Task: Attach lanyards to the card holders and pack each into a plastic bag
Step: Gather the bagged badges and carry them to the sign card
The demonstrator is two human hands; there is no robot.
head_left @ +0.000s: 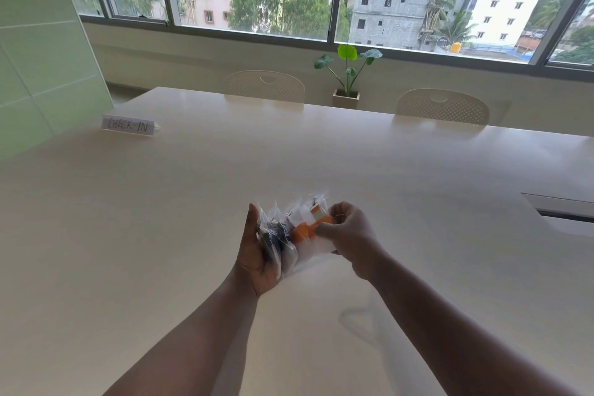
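Observation:
Both my hands hold a bundle of clear plastic bags (291, 235) above the middle of the white table (160, 219). My left hand (257, 254) cups the left side of the bundle, where dark lanyards and metal clips show through the plastic. My right hand (348, 235) grips the right side, its fingers curled round a bag with an orange lanyard (303, 231) inside. White card holders show dimly in the bags. How many bags are in the bundle I cannot tell.
A folded paper sign reading CHECK-IN (128, 125) stands at the far left of the table. A cable hatch (559, 209) is set in the table at the right. Two white chairs (265, 85) and a potted plant (347, 80) stand beyond the far edge.

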